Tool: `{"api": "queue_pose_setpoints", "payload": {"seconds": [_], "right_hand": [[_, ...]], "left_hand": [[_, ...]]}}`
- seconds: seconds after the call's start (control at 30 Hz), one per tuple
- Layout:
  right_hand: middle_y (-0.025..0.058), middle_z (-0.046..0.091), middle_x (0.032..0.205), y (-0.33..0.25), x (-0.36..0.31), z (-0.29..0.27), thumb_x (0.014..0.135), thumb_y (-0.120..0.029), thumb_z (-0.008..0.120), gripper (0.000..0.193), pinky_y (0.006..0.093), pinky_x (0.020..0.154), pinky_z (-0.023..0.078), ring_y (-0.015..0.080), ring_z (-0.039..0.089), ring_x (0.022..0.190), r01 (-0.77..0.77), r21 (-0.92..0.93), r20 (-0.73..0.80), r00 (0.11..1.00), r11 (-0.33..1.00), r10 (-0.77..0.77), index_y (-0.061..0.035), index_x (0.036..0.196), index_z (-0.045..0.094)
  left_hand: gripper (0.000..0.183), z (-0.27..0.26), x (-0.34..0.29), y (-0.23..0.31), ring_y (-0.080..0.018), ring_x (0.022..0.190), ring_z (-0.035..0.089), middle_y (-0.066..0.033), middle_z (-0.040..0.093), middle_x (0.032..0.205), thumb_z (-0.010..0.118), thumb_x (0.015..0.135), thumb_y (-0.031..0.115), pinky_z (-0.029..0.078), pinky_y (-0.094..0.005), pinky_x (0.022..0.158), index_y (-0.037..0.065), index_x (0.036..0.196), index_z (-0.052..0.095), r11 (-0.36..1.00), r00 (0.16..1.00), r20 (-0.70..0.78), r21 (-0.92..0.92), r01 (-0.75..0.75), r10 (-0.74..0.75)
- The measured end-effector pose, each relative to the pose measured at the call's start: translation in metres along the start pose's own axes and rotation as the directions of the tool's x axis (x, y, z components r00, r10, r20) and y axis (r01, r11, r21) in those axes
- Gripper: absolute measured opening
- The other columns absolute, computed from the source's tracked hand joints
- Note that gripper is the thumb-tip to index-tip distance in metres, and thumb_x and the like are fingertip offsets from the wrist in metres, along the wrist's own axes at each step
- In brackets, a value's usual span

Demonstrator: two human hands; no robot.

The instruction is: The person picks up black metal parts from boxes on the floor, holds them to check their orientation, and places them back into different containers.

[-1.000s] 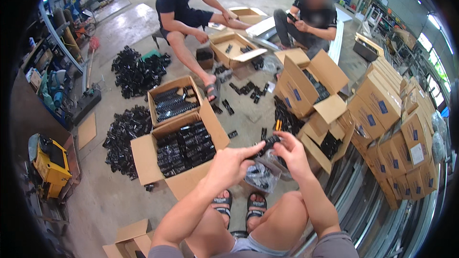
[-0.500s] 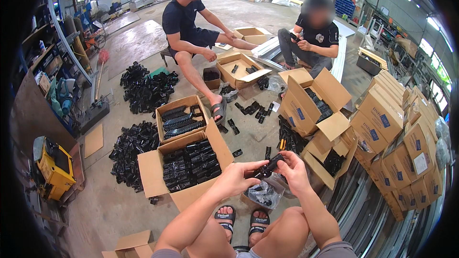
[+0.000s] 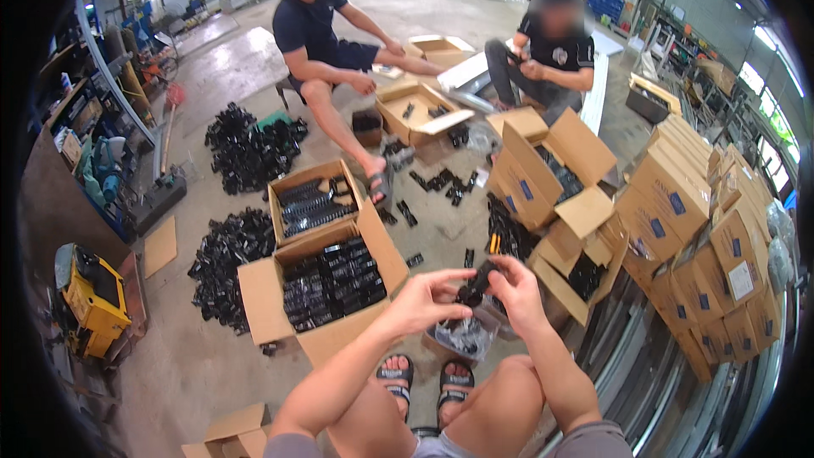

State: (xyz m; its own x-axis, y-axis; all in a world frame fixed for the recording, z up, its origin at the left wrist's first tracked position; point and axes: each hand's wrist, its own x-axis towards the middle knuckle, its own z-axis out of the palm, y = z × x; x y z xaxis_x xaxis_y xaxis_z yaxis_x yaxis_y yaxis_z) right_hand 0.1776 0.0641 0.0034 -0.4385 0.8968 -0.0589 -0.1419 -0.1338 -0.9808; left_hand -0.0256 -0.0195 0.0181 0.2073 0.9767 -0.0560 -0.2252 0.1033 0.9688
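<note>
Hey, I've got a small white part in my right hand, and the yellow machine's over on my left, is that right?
Not quite: the small part in your right hand is black, not white, as the head view shows. The yellow machine is indeed over on your left.

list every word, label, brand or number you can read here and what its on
Wording isn't copied out here; only where print stands:
Stacked cartons: dark lettering, blue marks, mostly blurred.
White label on one carton: too small to read.
Open carton: blue mark, blurred.
Sandals: pale strap lettering, blurred.
Co-worker's black shirt: pale emblem, unreadable.
Held black part: none visible.
</note>
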Motion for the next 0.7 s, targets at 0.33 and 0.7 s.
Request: {"api": "queue_pose_setpoints", "payload": {"seconds": [0.33, 0.7], "right_hand": [[0.0066, 0.068, 0.106, -0.002, -0.002, 0.006, 0.095, -0.012, 0.068, 0.037, 0.0279, 0.081, 0.054, 0.0113, 0.064, 0.090, 0.017, 0.000, -0.033, 0.999, 1.000, -0.017, 0.0030, 0.127, 0.059], [0.0066, 0.066, 0.111, 0.001, -0.004, 0.007, 0.093, -0.006, 0.067, 0.035, 0.0311, 0.087, 0.056, 0.0125, 0.063, 0.097, 0.114, 0.077, 0.018, 0.993, 0.990, -0.116, 0.0023, 0.126, 0.060]], "left_hand": [[0.059, 0.002, 0.002, -0.012, -0.0076, 0.106, 0.058, -0.0060, 0.065, 0.124, 0.059, 0.091, -0.009, 0.048, -0.0256, 0.095, 0.005, 0.147, 0.046, 0.974, 0.995, -0.082, 0.222, -0.045, 0.065], [0.060, 0.012, -0.013, 0.015, -0.0148, 0.101, 0.069, -0.0206, 0.067, 0.120, 0.066, 0.086, -0.001, 0.051, -0.0302, 0.088, 0.015, 0.143, 0.053, 0.787, 0.963, -0.117, 0.604, -0.126, 0.244]]}}
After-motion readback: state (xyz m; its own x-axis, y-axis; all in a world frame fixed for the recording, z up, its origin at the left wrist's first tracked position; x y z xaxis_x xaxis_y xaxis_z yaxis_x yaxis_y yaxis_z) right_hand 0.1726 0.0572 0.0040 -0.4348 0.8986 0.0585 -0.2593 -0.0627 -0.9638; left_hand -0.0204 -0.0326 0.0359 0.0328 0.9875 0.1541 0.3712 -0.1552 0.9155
